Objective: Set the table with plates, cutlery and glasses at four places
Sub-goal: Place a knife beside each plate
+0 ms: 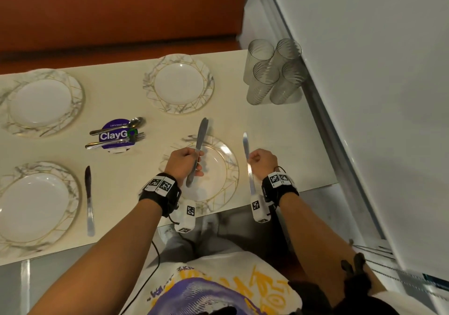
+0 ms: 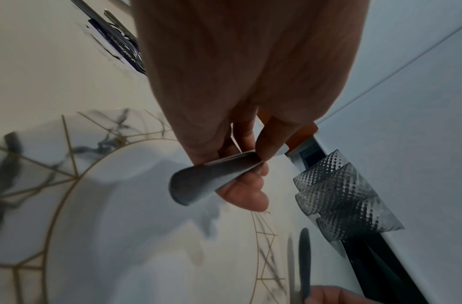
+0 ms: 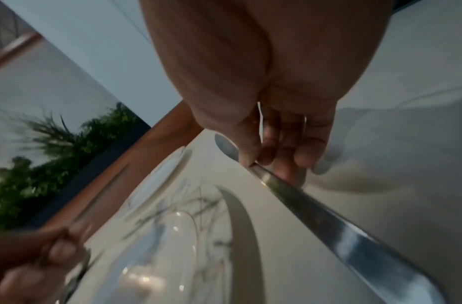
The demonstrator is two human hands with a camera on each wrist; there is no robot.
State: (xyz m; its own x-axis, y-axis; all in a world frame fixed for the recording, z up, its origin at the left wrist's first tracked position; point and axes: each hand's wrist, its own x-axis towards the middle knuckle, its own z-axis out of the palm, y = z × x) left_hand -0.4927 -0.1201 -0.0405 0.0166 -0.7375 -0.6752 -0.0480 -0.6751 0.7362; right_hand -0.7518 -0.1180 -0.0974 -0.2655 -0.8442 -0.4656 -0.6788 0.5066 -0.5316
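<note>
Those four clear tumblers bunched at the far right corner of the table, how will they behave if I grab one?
The tumblers look thin, clear and ribbed, so probably light and easy to squeeze. They are tall and narrow, likely to tip if knocked. They stand touching in a cluster, so pulling one may nudge its neighbours.

Head camera looks steeply down over the table (image 1: 126,101); both close wrist cameras share its near-right plate (image 1: 226,169).
</note>
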